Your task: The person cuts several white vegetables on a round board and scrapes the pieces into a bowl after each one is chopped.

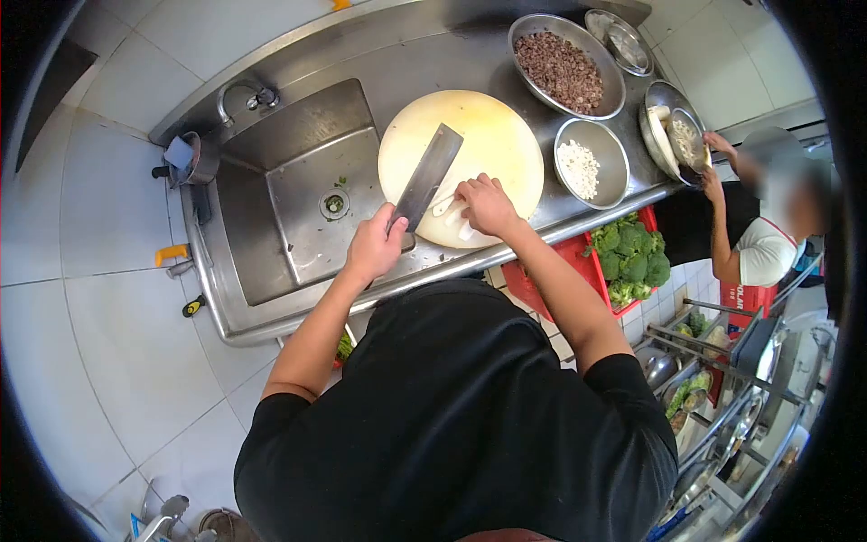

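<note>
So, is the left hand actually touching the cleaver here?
Touching. The head view shows it: the left hand is closed around the handle end of the cleaver, with no gap between them.

The left hand (pixel 376 244) apparently hides the handle of the cleaver (pixel 430 176); the right hand (pixel 489 208) partly covers white pieces (pixel 442 207).

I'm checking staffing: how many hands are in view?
4: the wearer's left hand on the cleaver, right hand over the round board, a co-worker's upper hand and lower hand at the far-right bowls. No others show.
</note>
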Demonstrator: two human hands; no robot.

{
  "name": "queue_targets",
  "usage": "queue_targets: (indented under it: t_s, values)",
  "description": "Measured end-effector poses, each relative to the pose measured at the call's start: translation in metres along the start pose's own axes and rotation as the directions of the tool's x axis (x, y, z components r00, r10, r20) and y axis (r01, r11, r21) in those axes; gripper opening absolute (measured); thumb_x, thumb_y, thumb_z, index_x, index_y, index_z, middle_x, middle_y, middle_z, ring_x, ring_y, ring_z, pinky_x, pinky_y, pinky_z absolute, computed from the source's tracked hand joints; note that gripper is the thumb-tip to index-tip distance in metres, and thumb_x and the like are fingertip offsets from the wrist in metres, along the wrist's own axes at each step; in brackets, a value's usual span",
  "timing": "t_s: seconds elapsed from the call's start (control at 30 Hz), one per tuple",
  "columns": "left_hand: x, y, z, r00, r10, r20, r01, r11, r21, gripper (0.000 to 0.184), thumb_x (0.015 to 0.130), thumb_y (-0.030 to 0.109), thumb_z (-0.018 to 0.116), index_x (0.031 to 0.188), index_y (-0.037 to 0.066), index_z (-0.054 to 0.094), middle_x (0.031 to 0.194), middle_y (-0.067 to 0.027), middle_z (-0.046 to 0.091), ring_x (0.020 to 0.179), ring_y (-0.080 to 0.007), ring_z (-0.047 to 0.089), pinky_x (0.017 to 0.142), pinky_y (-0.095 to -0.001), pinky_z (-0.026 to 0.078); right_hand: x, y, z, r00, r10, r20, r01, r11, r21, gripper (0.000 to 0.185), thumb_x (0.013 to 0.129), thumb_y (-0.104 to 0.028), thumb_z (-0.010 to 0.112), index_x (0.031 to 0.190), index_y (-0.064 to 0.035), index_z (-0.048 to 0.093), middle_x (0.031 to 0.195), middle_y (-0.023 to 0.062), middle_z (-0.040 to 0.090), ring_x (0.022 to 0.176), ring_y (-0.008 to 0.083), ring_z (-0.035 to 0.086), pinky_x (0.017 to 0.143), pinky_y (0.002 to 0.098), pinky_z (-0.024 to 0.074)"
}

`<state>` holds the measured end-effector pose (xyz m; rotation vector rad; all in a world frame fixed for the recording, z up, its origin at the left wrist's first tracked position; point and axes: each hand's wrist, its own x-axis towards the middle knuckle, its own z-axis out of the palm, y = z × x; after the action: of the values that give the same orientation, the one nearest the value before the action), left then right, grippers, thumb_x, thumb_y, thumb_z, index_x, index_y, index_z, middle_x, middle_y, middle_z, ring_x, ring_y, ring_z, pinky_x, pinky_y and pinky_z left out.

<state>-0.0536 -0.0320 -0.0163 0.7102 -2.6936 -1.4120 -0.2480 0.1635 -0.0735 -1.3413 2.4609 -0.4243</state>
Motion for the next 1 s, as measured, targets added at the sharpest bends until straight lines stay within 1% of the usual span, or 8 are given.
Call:
queue_targets:
  t_s: [0.1, 0.2, 0.3, 0.33, 0.5, 0.63, 0.8, 1.0]
  values:
    - [-0.003, -0.019, -0.004, 0.997, 0.044, -0.061, -0.048, 0.996, -0.075, 0.025, 0.102, 0.026, 0.063, 0.108, 0.002, 0.057, 0.085, -0.0263, 0.071, 0.082, -0.0487, 0.069, 0.07, -0.0525, 0.051, 0.01, 0.007, -0.009, 0.981, -0.131, 0.147, 0.15, 0.981, -0.127, 0.013, 0.082, -0.013, 0.077, 0.095, -0.0107, 0.075, 0.107, 0.006, 0.07, 0.113, 0.029, 0.06, 0.101, 0.0432, 0.0464]
    - [-0.007, -0.03, -0.01, 0.997, 0.043, -0.061, -0.049, 0.993, -0.104, 0.026, 0.101, 0.026, 0.063, 0.109, 0.002, 0.058, 0.086, -0.0273, 0.07, 0.083, -0.0488, 0.069, 0.071, -0.0526, 0.051, 0.002, 0.012, -0.021, 0.969, -0.244, -0.043, 0.246, 0.968, 0.052, 0.007, 0.084, -0.011, 0.073, 0.09, -0.0123, 0.078, 0.103, 0.0058, 0.07, 0.105, 0.027, 0.063, 0.093, 0.0404, 0.0519]
    - [-0.014, -0.035, -0.012, 0.996, 0.071, -0.046, -0.076, 0.99, -0.121, 0.025, 0.102, 0.026, 0.062, 0.111, 0.002, 0.058, 0.087, -0.0277, 0.07, 0.084, -0.0489, 0.069, 0.072, -0.0536, 0.052, -0.03, 0.024, -0.003, 0.959, -0.17, -0.229, 0.186, 0.981, 0.049, 0.012, 0.085, -0.008, 0.071, 0.091, -0.014, 0.08, 0.101, 0.0052, 0.07, 0.098, 0.0259, 0.066, 0.084, 0.0384, 0.0568]
    - [-0.014, -0.036, -0.011, 0.998, 0.056, 0.014, -0.054, 0.994, -0.096, 0.026, 0.102, 0.026, 0.061, 0.112, 0.002, 0.058, 0.088, -0.0277, 0.071, 0.085, -0.0493, 0.069, 0.073, -0.0547, 0.052, -0.041, 0.029, 0.007, 0.953, -0.166, -0.255, 0.174, 0.985, 0.01, 0.022, 0.084, -0.006, 0.07, 0.101, -0.0168, 0.081, 0.103, 0.0038, 0.07, 0.099, 0.0252, 0.068, 0.081, 0.0388, 0.0589]
    - [-0.013, -0.029, 0.009, 0.98, 0.087, 0.18, -0.092, 0.996, 0.017, 0.027, 0.104, 0.028, 0.056, 0.116, 0.004, 0.055, 0.091, -0.0291, 0.071, 0.09, -0.0514, 0.068, 0.079, -0.0603, 0.051, -0.072, 0.023, 0.034, 0.915, -0.055, -0.401, 0.071, 0.997, 0.023, 0.024, 0.085, -0.005, 0.071, 0.107, -0.013, 0.077, 0.108, 0.0057, 0.071, 0.105, 0.0269, 0.068, 0.087, 0.0389, 0.0583]
    - [-0.002, -0.006, 0.024, 0.912, -0.073, 0.404, -0.053, 0.955, 0.292, 0.028, 0.104, 0.023, 0.053, 0.123, 0.002, 0.052, 0.1, -0.0324, 0.07, 0.096, -0.0524, 0.067, 0.087, -0.0602, 0.051, -0.063, 0.016, 0.037, 0.88, -0.002, -0.474, 0.074, 0.988, 0.135, 0.014, 0.085, -0.004, 0.073, 0.098, -0.0083, 0.075, 0.105, 0.0067, 0.071, 0.104, 0.0284, 0.068, 0.087, 0.0394, 0.0573]
    - [-0.012, 0.018, 0.034, 0.895, -0.045, 0.443, -0.111, 0.941, 0.32, 0.024, 0.103, 0.019, 0.051, 0.118, 0.0, 0.05, 0.096, -0.0333, 0.069, 0.094, -0.0522, 0.067, 0.086, -0.0614, 0.051, -0.058, 0.021, 0.032, 0.897, -0.064, -0.438, 0.151, 0.974, 0.167, 0.012, 0.082, -0.004, 0.074, 0.092, -0.0076, 0.073, 0.102, 0.007, 0.071, 0.102, 0.0289, 0.067, 0.087, 0.0393, 0.0568]
    - [-0.026, 0.026, 0.034, 0.922, -0.132, 0.363, -0.018, 0.924, 0.383, 0.029, 0.104, 0.023, 0.052, 0.125, 0.003, 0.052, 0.093, -0.0323, 0.07, 0.093, -0.0506, 0.069, 0.085, -0.0617, 0.052, -0.06, 0.029, 0.034, 0.884, -0.12, -0.452, 0.219, 0.96, 0.173, 0.017, 0.079, 0.0, 0.071, 0.093, -0.0087, 0.074, 0.102, 0.0072, 0.07, 0.103, 0.0284, 0.066, 0.089, 0.0384, 0.0562]
